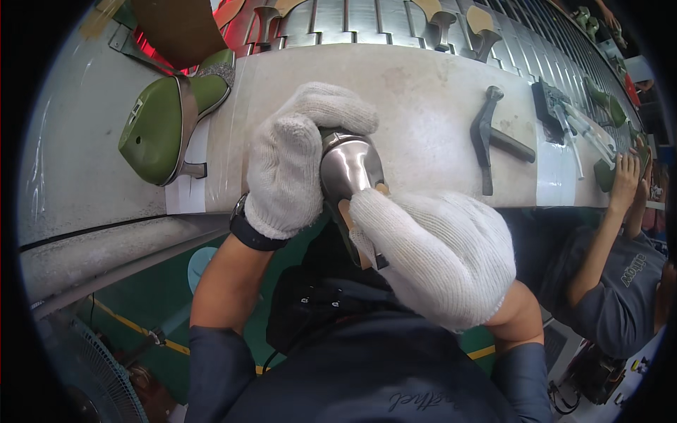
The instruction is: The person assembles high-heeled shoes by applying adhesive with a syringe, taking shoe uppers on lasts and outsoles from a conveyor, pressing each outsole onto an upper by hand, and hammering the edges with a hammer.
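Note:
Both my hands wear white knitted gloves. Close in front of my body they hold a high-heeled shoe (350,168) with a shiny bronze-grey toe that faces up and away from me. My left hand (296,151) is wrapped round the far end and left side of the shoe. From the right, my right hand (441,250) grips the shoe's nearer part, thumb against its side. A tan sole edge shows between the hands, while the rest of that end is hidden by the right glove. On the bench to the right lies a hammer (486,134) with a dark handle.
A green shoe last (159,130) with a strap and heel lies left on the pale bench (423,77). Beyond runs a slatted metal conveyor (345,25) carrying heeled sole pieces (483,32). White-handled tools (582,127) lie at right, near a co-worker's hands (626,180) on a green last.

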The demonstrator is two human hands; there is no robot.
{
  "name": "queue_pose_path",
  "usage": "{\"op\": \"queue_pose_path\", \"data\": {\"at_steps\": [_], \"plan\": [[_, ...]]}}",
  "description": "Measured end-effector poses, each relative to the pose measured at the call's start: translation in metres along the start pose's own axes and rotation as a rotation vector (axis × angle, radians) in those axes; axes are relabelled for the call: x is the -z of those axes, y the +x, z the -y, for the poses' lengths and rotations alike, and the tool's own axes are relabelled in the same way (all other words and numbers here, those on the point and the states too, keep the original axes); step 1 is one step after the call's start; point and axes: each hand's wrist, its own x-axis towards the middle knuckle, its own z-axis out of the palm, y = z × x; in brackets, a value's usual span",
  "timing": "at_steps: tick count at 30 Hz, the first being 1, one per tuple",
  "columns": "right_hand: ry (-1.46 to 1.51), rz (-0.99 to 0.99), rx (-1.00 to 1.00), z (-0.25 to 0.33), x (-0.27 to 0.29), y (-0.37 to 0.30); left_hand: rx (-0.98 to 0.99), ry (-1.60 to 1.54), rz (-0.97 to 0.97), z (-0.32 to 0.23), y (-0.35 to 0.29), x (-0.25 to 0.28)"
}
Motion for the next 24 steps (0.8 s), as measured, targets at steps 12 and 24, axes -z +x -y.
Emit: {"op": "queue_pose_path", "data": {"at_steps": [12, 24], "plan": [[-0.044, -0.092, 0.041, -0.006, -0.014, 0.007, 0.043, 0.046, -0.021, -0.005, 0.0, -0.002], [-0.05, -0.235, -0.043, -0.042, -0.017, 0.037, 0.306, -0.068, -0.117, 0.008, 0.039, -0.016]]}}
